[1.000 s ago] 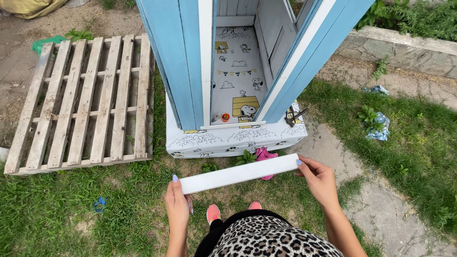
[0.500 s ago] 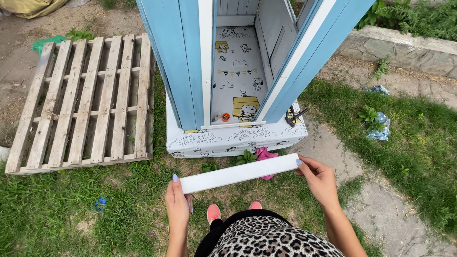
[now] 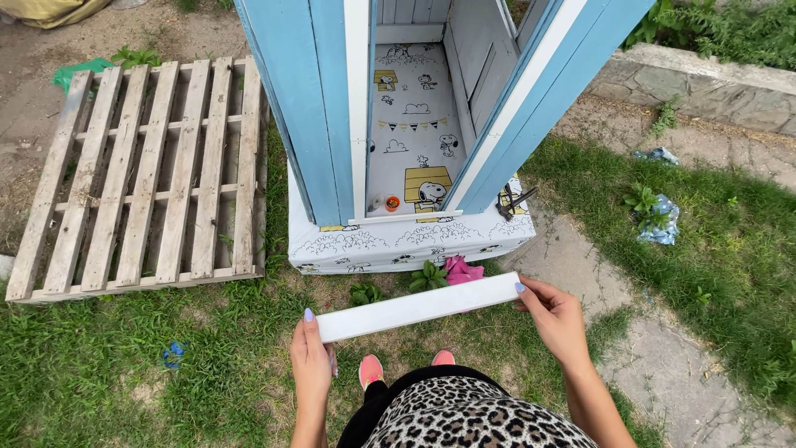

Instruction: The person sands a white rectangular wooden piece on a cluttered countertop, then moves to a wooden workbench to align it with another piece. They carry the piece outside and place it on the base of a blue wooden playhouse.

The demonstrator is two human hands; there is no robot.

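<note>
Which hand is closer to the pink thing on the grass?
The right hand. It holds the end of the white board just right of the pink thing. The left hand grips the other end, farther off to the lower left.

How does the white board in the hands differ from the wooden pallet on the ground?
The white board is a single painted strip, held up by the left hand and right hand. The pallet is many bare, weathered slats joined together, lying flat on the ground. The board is far smaller than the pallet. Both are long, flat pieces.
</note>
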